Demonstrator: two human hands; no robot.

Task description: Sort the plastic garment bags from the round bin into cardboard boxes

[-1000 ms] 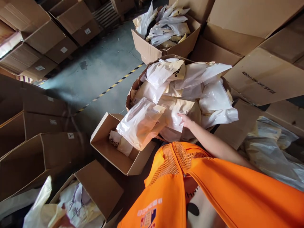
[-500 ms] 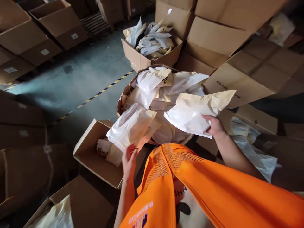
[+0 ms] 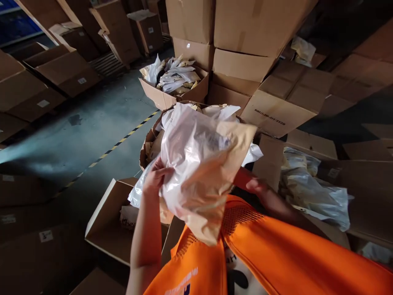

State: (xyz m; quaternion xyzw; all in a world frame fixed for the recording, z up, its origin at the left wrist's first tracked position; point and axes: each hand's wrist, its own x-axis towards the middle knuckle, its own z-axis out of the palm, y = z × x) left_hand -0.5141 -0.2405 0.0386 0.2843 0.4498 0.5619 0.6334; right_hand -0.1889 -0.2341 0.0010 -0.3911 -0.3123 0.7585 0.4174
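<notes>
Both hands hold one packet (image 3: 202,172) up at chest height: the left hand (image 3: 155,177) has its fingers closed on the packet's left edge, and the right hand (image 3: 256,186) grips it from behind, its fingers mostly hidden. The bin (image 3: 147,143) beyond is heaped with packets, so most sorting seems left. The open box (image 3: 104,221) below holds only a few.

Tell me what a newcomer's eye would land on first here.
A crinkled plastic-and-kraft bag fills the centre, gripped by the left hand and the right hand. Below it glows an orange vest. Behind, an open box brims with more bags, amid stacked cartons.
</notes>
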